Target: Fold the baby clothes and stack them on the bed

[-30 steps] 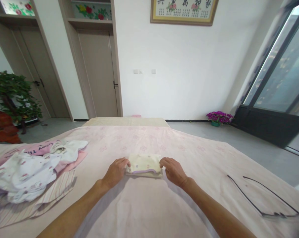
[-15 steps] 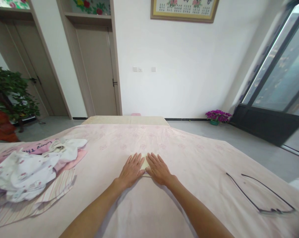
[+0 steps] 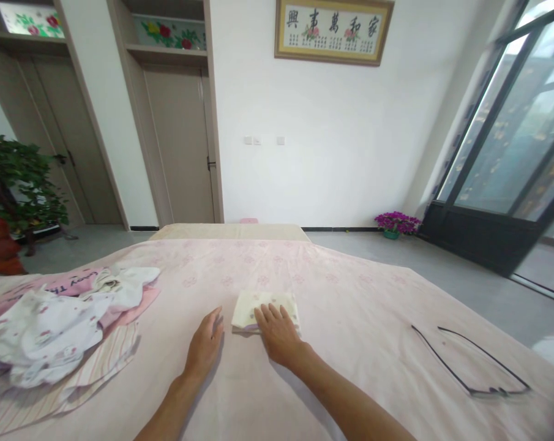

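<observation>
A small folded cream cloth point(image 3: 245, 311) with faint spots lies on the pink sheet point(image 3: 350, 331), near the middle of the view. My right hand point(image 3: 277, 331) rests flat on its right part, fingers slightly spread and pointing away from me. To the left of the cloth, apart from it, my left hand point(image 3: 205, 343) is turned on its side above the sheet, holding nothing, its fingers loosely extended.
A heap of crumpled clothes point(image 3: 51, 324) lies at the left. Black-framed glasses point(image 3: 492, 390) sit unfolded at the right. Beyond the bed stand a leafy plant point(image 3: 14, 177) and purple flowers point(image 3: 396, 222).
My left hand has lifted off the cloth and moved left. My right hand has shifted slightly left and nearer, still on the cloth, more of which now shows. The view has tilted up slightly.
</observation>
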Motion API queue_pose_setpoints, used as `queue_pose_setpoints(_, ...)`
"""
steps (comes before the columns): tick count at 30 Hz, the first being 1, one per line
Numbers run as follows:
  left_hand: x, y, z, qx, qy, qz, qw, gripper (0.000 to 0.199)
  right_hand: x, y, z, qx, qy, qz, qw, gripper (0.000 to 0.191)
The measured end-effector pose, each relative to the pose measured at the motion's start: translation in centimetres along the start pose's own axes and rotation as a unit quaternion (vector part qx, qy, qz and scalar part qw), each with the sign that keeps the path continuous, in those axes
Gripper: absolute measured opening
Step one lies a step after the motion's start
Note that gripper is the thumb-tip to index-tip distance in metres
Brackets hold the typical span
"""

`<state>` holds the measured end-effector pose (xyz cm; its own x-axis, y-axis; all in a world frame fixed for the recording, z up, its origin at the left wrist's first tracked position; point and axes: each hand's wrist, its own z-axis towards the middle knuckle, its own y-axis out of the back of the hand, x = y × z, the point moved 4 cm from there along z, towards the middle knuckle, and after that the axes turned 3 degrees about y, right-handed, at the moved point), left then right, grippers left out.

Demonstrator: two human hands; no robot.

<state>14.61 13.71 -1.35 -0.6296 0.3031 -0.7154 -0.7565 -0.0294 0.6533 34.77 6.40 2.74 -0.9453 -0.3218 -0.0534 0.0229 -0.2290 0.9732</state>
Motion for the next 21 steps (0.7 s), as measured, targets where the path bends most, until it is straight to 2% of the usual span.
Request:
queue_pose_setpoints(3,0.1,0.0,0.2,0.011,-0.001,-0.006,1.0,0.044,0.3,-0.4,0.9,-0.002,-0.023,-0.004,1.0,0.062)
queue_pose_setpoints(6,0.1,0.0,0.3,0.006,-0.006,-0.01,1.0,0.041,-0.2,-0.1,1.5,0.01,-0.051,0.051,0.997,0.052)
queue_pose_setpoints(10,0.3,-0.1,0.5,0.005,-0.003,-0.012,1.0,0.037,-2.7,1.8,2.2,0.008,-0.121,0.101,0.987,0.038)
queue_pose_setpoints(13,0.5,-0.2,0.6,0.007,-0.004,-0.018,1.0,0.037,-6.6,4.3,3.1,-0.016,-0.175,0.107,0.979,0.042)
queue_pose_setpoints(18,0.5,-0.6,0.7,0.013,-0.022,-0.004,1.0,0.037,-15.8,8.5,4.5,-0.043,-0.273,0.1,0.956,0.038)
queue_pose_setpoints(21,0.7,-0.8,0.8,0.016,-0.027,0.0,1.0,0.037,-20.8,9.8,4.6,-0.072,-0.321,0.076,0.941,0.04)
